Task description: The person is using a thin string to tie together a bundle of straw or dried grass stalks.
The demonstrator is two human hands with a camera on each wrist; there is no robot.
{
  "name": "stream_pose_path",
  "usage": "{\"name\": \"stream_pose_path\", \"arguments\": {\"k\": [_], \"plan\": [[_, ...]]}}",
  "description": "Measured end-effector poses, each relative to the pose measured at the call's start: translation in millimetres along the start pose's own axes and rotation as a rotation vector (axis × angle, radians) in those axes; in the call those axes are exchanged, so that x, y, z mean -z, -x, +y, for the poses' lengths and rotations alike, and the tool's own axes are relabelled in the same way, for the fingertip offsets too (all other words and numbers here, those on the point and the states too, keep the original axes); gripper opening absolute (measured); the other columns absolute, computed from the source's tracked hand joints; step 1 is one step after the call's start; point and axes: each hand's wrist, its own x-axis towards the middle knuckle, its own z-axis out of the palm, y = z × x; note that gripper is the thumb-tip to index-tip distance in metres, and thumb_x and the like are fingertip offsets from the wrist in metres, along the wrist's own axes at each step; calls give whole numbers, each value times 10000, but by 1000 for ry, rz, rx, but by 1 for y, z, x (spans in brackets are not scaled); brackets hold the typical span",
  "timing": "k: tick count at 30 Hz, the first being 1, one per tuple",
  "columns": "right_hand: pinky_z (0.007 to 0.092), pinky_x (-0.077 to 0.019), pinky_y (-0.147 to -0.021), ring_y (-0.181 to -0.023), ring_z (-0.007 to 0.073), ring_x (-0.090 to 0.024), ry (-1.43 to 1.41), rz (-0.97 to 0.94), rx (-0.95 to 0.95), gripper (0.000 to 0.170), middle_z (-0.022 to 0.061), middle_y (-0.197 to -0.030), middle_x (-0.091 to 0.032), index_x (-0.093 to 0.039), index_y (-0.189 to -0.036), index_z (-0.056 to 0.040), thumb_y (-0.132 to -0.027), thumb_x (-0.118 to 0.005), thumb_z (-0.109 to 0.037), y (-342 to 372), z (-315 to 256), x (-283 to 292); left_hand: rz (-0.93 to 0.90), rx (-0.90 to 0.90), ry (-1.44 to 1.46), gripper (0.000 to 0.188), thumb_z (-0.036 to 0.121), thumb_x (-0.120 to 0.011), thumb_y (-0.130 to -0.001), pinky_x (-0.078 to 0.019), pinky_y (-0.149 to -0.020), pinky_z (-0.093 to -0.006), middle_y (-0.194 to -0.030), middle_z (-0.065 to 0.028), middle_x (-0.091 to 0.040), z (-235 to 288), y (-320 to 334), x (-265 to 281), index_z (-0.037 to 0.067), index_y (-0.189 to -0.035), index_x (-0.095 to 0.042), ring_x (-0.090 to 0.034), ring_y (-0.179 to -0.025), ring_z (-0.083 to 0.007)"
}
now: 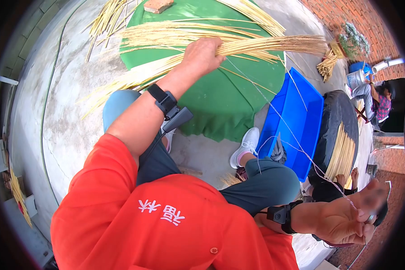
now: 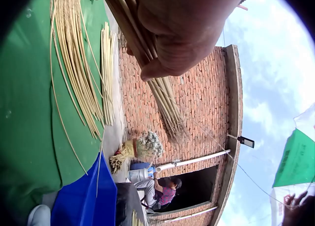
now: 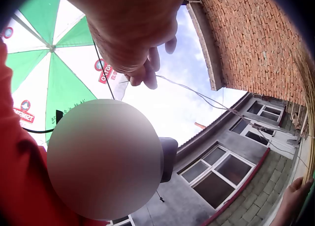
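My left hand [image 1: 202, 56] grips a bundle of long straw stalks [image 1: 274, 44], its bushy end pointing right over a green cloth [image 1: 220, 99]. In the left wrist view the thumb and fingers wrap round the stalks [image 2: 165, 100]. Well out to the right, my right hand [image 1: 346, 220] pinches a thin string [image 1: 337, 186] between thumb and fingertips. This string stretches across to the bundle beside my left hand, with a loose loop hanging near my knee. In the right wrist view the string [image 3: 197, 92] leaves the fingertips towards the bundle.
More loose stalks [image 1: 247, 13] and a brick [image 1: 158, 5] lie on the cloth. A blue bin [image 1: 308, 117] stands right of it, beside black plastic [image 1: 335, 108] with cut stalks [image 1: 342, 153]. Farther right sits another person [image 1: 382, 101] near a bucket [image 1: 355, 79].
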Motion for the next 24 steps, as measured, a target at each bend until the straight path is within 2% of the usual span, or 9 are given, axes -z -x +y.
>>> {"name": "stream_pose_path", "arguments": {"k": [2,3,4,6,11,13,19,22,24], "plan": [[433,-447,-847,-739,140,-518,-608,-144,-308,67,53,-693,-578,-603,-900,-134,-841,-600,-165,-2,-2,2,2,1,-10,368,280,-659,-730,-455,-750,-441,-870,-183,-630,-3,-2,-2,51,-1010,-589,-587,-854,-355],[269,-410,-574,-559,112,-445,-733,-111,-508,63,25,-607,-501,-585,-850,-124,-833,-616,-176,-2,-12,3,0,7,-22,359,278,-656,-733,-456,-746,-442,-862,-181,-631,-5,-3,-3,49,-1001,-589,-588,-844,-356],[269,-410,-574,-559,112,-445,-729,-112,-500,63,25,-607,-501,-585,-850,-124,-833,-616,-176,0,-13,0,5,1,-18,359,278,-656,-733,-456,-746,-442,-862,-181,-631,-5,-3,-3,49,-1001,-589,-588,-844,-356],[248,-260,-449,-465,91,-372,-596,-191,-369,79,17,-558,-424,-568,-806,-113,-835,-617,-168,5,-11,-7,-12,43,-16,331,271,-650,-738,-459,-724,-444,-829,-184,-632,-6,-3,-3,47,-973,-590,-596,-808,-356],[228,-212,-459,-478,98,-337,-246,-56,-123,137,31,-556,-398,-528,-771,-67,-825,-621,-151,9,-27,-15,1,36,64,339,269,-653,-734,-466,-700,-424,-795,-183,-632,-16,-4,-1,72,-1008,-618,-602,-754,-343],[234,-218,-464,-482,94,-333,-232,-55,-132,138,29,-560,-395,-524,-774,-65,-828,-616,-153,10,-33,-15,42,16,115,344,266,-654,-732,-467,-695,-416,-787,-183,-632,-17,-4,0,82,-1021,-629,-603,-740,-338],[246,-274,-466,-483,81,-313,-243,-12,-104,158,12,-577,-378,-504,-766,-58,-850,-589,-162,14,-36,-21,-27,75,134,313,263,-650,-743,-464,-753,-426,-839,-164,-643,-14,-2,5,84,-1000,-646,-600,-824,-341],[237,-318,-462,-478,78,-315,-275,-24,-85,169,2,-581,-379,-492,-778,-57,-859,-582,-175,13,-37,-20,18,30,131,371,255,-661,-720,-462,-712,-409,-787,-182,-634,-12,-1,6,73,-1042,-632,-600,-744,-340],[224,-339,-462,-476,78,-322,-280,-34,-92,173,-2,-582,-382,-485,-797,-57,-864,-579,-186,11,-31,-18,-49,64,114,341,273,-659,-734,-462,-750,-424,-854,-177,-639,-10,-2,7,81,-1015,-636,-598,-839,-341]]}}
